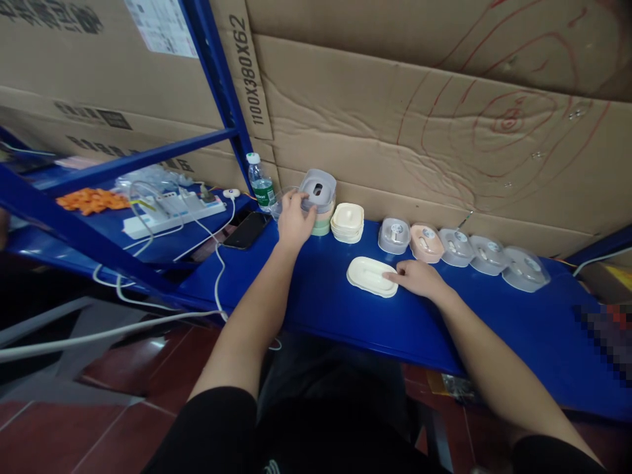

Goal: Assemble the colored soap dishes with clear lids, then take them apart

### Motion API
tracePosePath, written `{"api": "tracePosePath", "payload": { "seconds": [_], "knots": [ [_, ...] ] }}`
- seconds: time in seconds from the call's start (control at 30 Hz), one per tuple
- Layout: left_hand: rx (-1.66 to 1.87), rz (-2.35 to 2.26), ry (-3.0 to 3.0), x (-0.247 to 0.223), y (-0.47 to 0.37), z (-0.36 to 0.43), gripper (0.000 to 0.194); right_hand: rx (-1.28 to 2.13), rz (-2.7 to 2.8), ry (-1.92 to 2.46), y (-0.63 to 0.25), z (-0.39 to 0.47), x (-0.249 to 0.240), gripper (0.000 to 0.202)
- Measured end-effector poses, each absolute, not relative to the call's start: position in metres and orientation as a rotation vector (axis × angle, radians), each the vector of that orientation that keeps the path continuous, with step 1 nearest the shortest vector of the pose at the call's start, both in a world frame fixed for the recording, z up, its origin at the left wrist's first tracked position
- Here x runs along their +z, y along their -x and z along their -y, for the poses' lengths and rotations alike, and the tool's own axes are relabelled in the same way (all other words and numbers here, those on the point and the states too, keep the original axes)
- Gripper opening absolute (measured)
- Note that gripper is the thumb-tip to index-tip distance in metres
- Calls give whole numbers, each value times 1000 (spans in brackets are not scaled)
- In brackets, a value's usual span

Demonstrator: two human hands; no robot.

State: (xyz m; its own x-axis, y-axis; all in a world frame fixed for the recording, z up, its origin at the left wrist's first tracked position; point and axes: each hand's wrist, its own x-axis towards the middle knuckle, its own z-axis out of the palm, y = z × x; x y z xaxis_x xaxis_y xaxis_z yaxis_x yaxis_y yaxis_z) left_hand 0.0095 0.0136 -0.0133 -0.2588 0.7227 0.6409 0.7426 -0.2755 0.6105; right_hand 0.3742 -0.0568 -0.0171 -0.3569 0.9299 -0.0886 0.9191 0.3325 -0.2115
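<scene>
"Holding what, the right hand (422, 280) on the near side?"

"A cream dish (371, 276), long and round-ended, lying around the middle of the blue bench (340, 309). The grip is nearly closed on the dish's right end: the thumb lies over the rim and the other fingers curl beside it, though their tips are partly hidden."

"And the left hand (296, 222)?"

"That one is farther off, to the left. Its grip is partly closed on the left side of a grey lid (323, 183), fingers bent and thumb at the near edge. I can't tell whether the lid is clear of the pile (322, 229) of pink and green pieces below."

"What's around it?"

"A black phone (247, 230) lies to the left, and a stack of cream pieces (348, 227) sits just right of the pile. A water bottle (261, 181) stands upright at the far left."

"And far right?"

"Five lidded boxes (455, 249) in a row, one of them pink. Beyond them rises a cardboard wall (345, 118)."
</scene>
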Motion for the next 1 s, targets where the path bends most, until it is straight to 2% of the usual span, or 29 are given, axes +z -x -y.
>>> {"api": "tracePosePath", "payload": {
  "seconds": [0.17, 0.4, 0.5, 0.57, 0.67, 0.8, 0.87, 1.0],
  "knots": [
    [-1677, 1801, 1858, -13, -10, -15, 21, 351, 2532, 1743, -374, 58, -17, 53],
    [-1922, 1616, 1876, -3, -20, -7, 28, 396, 2414, 1754, -371, 61, -11, 57],
    [-2112, 1497, 2250, 1, -39, 2, 34, 324, 2172, 1676, -373, 61, -10, 51],
    [-2129, 1443, 2642, 2, -55, 11, 38, 276, 2023, 1577, -376, 60, -9, 66],
    [-1891, 1367, 3214, 3, -75, 25, 37, 260, 1893, 1432, -382, 59, -9, 85],
    [-1621, 1369, 3546, 2, -87, 34, 36, 212, 1848, 1393, -386, 60, -8, 65],
    [-1657, 1451, 3500, 0, -87, 32, 40, 199, 1834, 1413, -384, 61, -7, 59],
    [-1860, 1510, 3248, -1, -84, 29, 51, 302, 1909, 1454, -375, 63, -7, 60]
  ]
}}
